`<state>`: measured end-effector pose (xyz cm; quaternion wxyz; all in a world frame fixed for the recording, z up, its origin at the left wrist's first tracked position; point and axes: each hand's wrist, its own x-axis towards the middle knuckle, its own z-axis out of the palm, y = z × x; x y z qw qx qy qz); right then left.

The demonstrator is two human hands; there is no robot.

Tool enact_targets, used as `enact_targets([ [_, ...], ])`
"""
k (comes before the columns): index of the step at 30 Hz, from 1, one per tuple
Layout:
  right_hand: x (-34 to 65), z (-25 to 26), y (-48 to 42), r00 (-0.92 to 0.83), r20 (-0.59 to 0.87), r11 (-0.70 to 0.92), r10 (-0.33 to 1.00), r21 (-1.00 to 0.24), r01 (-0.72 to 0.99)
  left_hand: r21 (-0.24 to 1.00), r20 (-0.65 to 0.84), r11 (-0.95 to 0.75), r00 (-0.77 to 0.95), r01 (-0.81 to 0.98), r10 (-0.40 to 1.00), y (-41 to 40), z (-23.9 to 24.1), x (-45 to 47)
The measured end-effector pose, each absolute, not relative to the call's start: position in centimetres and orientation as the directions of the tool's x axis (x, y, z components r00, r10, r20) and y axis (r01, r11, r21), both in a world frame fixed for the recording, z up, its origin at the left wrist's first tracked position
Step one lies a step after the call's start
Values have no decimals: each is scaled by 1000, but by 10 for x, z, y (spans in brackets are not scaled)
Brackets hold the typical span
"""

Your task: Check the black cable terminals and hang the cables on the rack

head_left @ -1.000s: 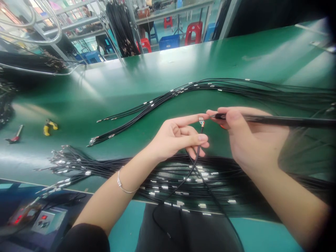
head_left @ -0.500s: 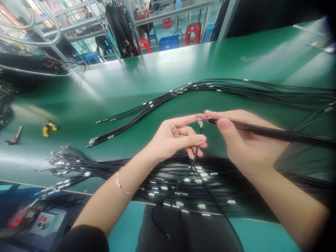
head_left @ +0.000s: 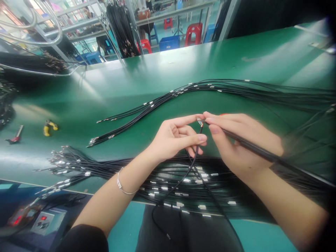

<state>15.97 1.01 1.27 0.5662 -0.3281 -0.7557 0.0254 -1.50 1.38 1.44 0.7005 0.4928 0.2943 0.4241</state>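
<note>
My left hand (head_left: 174, 138) is closed on a thin black cable (head_left: 195, 152), with the thumb pressing it against the curled fingers. At the cable's upper end, a small metal connector (head_left: 200, 120) with bare wires rests by my left index fingertip. My right hand (head_left: 244, 140) grips a long, slim black tool (head_left: 244, 140) like a pen. Its thin metal tip reaches the wires at the connector; whether it touches them I cannot tell. Below the hands lies a thick bundle of black cables (head_left: 105, 164) with white labels.
Farther back, a second cable bundle (head_left: 162, 96) curves across the green table (head_left: 199, 64). To the left lie yellow-handled cutters (head_left: 49, 127) and a red-handled tool (head_left: 15, 136). A control box (head_left: 48, 220) with a red light sits at lower left. Cables hang from a rack (head_left: 122, 31).
My right hand has turned, and the black tool now slopes more steeply down to the right. Its tip has come nearer to the connector. My left hand stays about where it was.
</note>
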Motion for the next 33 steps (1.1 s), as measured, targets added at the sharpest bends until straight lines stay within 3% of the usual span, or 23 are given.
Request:
enact_targets([
  [3, 158, 14, 13, -78, 808, 766, 584, -517, 383, 939, 10, 157, 479, -306, 878, 14, 14, -15],
  [6, 156, 15, 15, 1, 711, 699, 703, -692, 180, 937, 24, 150, 488, -314, 873, 14, 15, -16],
  [9, 153, 15, 14, 49, 658, 654, 751, -753, 75, 940, 35, 141, 497, -312, 867, 13, 16, -16],
  [14, 153, 15, 10, 69, 715, 696, 695, -694, 184, 942, 39, 140, 511, -307, 859, 12, 18, -15],
  [33, 157, 17, 10, 14, 784, 743, 621, -594, 308, 953, 42, 116, 502, -281, 864, 11, 19, -14],
])
